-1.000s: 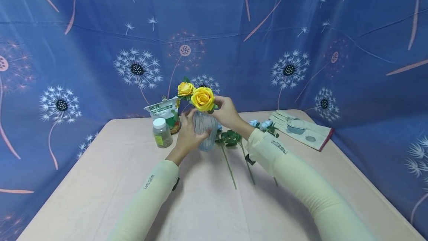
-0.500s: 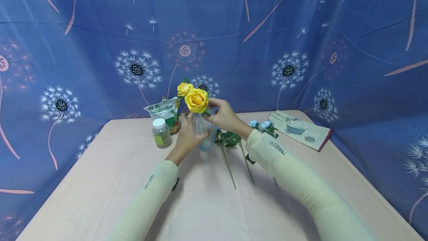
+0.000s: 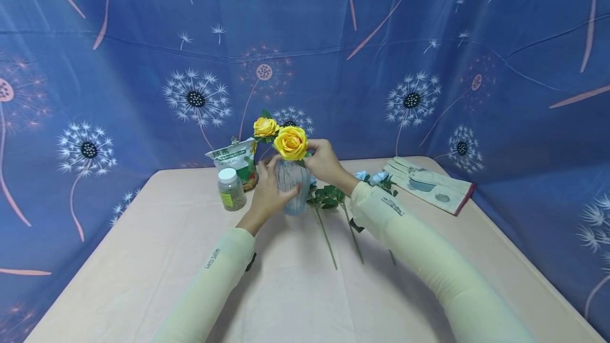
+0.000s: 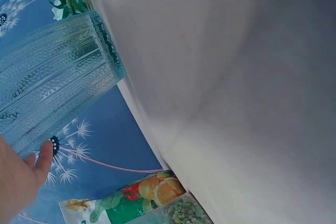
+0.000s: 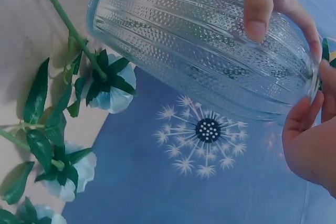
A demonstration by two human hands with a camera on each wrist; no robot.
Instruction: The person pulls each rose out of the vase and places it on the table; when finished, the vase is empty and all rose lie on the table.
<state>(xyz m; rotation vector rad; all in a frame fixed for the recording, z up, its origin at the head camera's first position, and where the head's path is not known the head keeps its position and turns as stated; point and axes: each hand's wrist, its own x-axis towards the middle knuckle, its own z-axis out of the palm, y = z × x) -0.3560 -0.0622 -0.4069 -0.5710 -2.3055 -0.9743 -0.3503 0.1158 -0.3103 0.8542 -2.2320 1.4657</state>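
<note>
A ribbed clear glass vase (image 3: 296, 187) stands upright on the table, and my left hand (image 3: 269, 190) holds its side, thumb in front. Over the vase mouth is a large yellow rose (image 3: 290, 143). My right hand (image 3: 326, 164) pinches it just below the bloom, at the rim; the fingertips are partly hidden by petals and leaves. A smaller yellow rose (image 3: 265, 127) leans left behind the large one; whether they share a stem I cannot tell. The right wrist view shows the right hand (image 5: 315, 140) close by the mouth of the vase (image 5: 194, 45).
Several pale blue roses (image 3: 378, 178) lie right of the vase, their green stems (image 3: 326, 237) pointing toward me. Left of it stand a white-capped jar (image 3: 231, 190) and a printed bag (image 3: 240, 160). Work gloves (image 3: 429, 184) lie at the back right, before a blue dandelion-print cloth (image 3: 324, 83).
The large yellow rose tipped left with my right hand half a second ago, then came back right to about where it was. My left hand keeps its hold on the vase.
</note>
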